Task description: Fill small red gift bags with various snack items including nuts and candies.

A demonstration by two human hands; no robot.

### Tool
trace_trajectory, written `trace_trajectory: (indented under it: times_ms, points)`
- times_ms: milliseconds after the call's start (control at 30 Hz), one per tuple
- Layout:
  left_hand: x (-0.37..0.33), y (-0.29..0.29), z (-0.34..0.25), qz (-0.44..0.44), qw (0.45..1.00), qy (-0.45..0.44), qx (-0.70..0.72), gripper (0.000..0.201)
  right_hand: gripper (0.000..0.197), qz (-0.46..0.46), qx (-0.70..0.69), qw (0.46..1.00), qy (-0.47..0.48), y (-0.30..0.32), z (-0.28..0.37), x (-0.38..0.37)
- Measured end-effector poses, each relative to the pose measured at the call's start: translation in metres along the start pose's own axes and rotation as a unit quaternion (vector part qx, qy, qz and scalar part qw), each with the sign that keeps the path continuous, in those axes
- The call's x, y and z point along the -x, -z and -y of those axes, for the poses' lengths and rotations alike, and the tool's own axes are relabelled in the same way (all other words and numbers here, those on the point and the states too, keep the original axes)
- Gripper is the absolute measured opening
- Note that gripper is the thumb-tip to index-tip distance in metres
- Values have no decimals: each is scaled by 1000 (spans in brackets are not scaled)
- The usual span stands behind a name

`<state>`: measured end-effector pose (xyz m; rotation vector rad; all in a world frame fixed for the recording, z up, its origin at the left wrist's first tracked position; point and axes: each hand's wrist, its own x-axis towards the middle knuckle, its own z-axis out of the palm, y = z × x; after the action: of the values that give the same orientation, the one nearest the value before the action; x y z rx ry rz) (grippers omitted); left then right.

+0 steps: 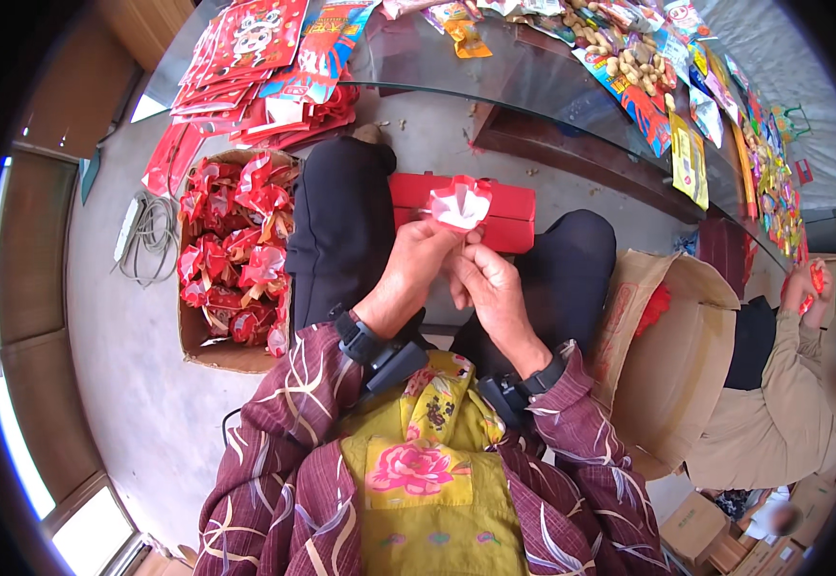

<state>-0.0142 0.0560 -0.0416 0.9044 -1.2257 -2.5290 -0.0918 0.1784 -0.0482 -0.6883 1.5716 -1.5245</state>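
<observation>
Before my body, my left hand (412, 264) is closed around the neck of a small red paper bag (460, 202), whose flared, crinkled mouth shows a white inside. My right hand (495, 286) meets it from the right, thumb and fingers pinched together just under the flare. What lies between those right fingertips is too small to make out. Behind the bag, a red box (508, 203) sits between my knees. On my left stands a cardboard carton (221, 359) filled with several red bundles (236, 252), gathered at the top much like the one held.
A glass table (418, 67) curves across the far side, bearing a stack of red packets (231, 48), peanuts (634, 62) and colourful wrapped snacks (690, 163). An open carton (672, 370) stands by my right knee. Beyond it, another person's hands (807, 288) hold something red. A coiled cable (149, 235) lies left.
</observation>
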Motion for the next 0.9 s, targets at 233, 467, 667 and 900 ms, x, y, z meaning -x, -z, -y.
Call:
trace_trajectory:
  times_ms: [233,467,667,900]
  points:
    - [-8,10,-8,58,997,-48,-36,24,14,-25,124,992,-25,24,34,-6]
    - [-14,19,-14,52,986,-115,-108,20,9,-27,166,982,87,26,49,-9]
    - [-14,18,-14,0,959,-206,-196,18,9,-2,-9,997,81,35,20,-27]
    - [-12,13,-21,21,949,-265,-167,16,11,-10,-142,984,108,25,15,-32]
